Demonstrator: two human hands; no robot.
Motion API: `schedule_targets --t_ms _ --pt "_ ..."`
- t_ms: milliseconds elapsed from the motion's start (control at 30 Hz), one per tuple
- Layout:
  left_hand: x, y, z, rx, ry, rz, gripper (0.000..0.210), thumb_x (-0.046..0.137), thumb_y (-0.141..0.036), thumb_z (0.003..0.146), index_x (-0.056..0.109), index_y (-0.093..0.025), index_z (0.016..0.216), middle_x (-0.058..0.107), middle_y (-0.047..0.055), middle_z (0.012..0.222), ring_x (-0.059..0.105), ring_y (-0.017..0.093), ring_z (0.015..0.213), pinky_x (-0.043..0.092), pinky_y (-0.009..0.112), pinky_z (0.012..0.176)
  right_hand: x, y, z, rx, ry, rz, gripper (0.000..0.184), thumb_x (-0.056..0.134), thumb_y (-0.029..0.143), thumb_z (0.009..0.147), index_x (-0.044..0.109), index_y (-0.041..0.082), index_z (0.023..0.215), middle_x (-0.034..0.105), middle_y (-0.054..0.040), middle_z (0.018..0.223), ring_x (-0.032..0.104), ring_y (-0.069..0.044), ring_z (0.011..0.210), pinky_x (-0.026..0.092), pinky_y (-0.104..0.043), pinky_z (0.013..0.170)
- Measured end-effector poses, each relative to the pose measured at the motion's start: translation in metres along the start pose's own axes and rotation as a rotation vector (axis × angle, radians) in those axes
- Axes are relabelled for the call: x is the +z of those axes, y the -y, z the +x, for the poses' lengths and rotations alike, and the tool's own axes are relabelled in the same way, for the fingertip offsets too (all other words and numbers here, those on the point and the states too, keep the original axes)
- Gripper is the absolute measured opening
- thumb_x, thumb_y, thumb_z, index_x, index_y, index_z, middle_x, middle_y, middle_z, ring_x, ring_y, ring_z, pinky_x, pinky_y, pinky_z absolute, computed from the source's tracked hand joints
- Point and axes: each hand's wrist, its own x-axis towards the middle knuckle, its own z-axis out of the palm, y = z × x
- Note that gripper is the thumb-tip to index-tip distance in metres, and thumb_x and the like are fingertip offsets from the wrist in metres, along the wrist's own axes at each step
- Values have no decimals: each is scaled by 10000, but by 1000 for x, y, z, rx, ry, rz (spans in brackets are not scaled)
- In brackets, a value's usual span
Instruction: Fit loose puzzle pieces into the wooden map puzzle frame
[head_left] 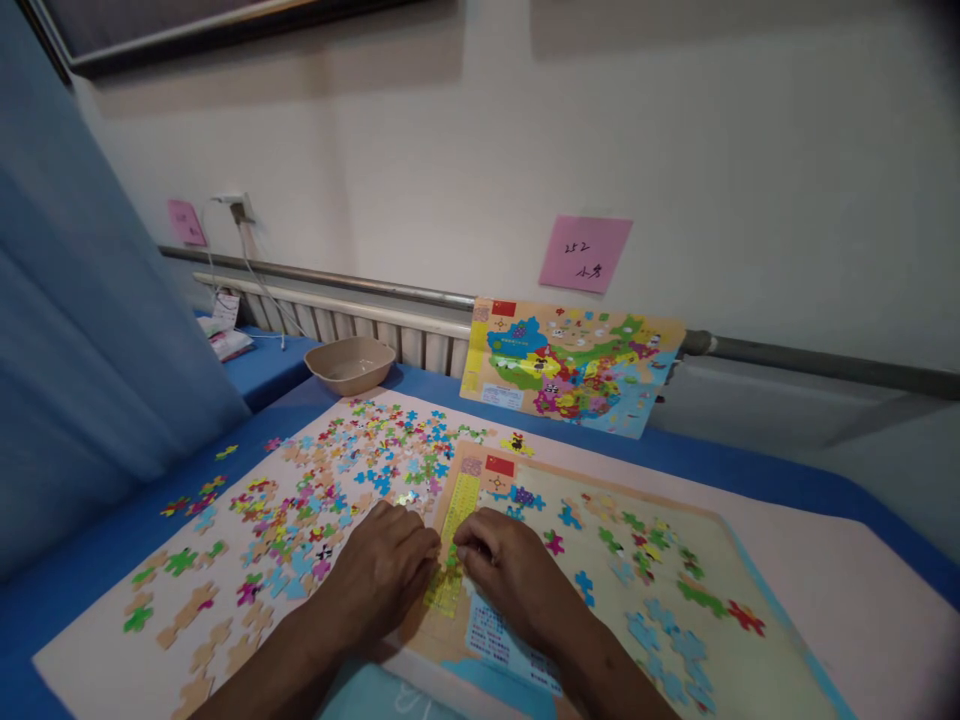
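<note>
My left hand (390, 560) is closed, its fingers curled together beside the left edge of the puzzle board (551, 590). Just across from it, my right hand (510, 565) is bent into a pinch over the board's yellow strip (459, 510). A small green bit shows between the two sets of fingertips; whether either hand grips it I cannot tell. Joined pieces lie on the board, among them a light-blue cluster (675, 645) and a red-and-green strip (720, 605). Many loose puzzle pieces (300, 520) are spread on the pale sheet to the left.
A printed map picture (570, 365) leans against the wall behind the board. To its left stands a beige basin (351, 365) on the blue table cover (450, 390). A pink note (585, 253) hangs on the wall. A blue curtain (90, 300) borders the left side.
</note>
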Motion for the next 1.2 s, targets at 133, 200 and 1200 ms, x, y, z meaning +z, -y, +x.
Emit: schedule_targets --t_ms 133,200,1200 --pt "3 0 -1 -6 -17 -1 193 501 -127 1071 591 -219 928 572 -3 816 509 219 761 316 379 763 0 1 -1 -1 -17 11 230 693 -52 863 683 178 872 650 16 876 577 -158 838 368 -290 760" --pt "5 0 -1 -8 -23 3 199 500 -122 1067 571 -226 913 566 -6 811 505 221 757 311 379 759 1 1 -2 8 -17 14 229 697 -48 858 682 180 870 645 16 876 575 -162 843 366 -293 761" --pt "3 -2 0 -3 3 9 218 474 -127 1086 608 -215 939 587 9 820 515 225 761 336 392 760 1 5 -2 -20 -6 -14 237 671 -57 854 628 176 853 613 9 876 546 -175 853 349 -313 791"
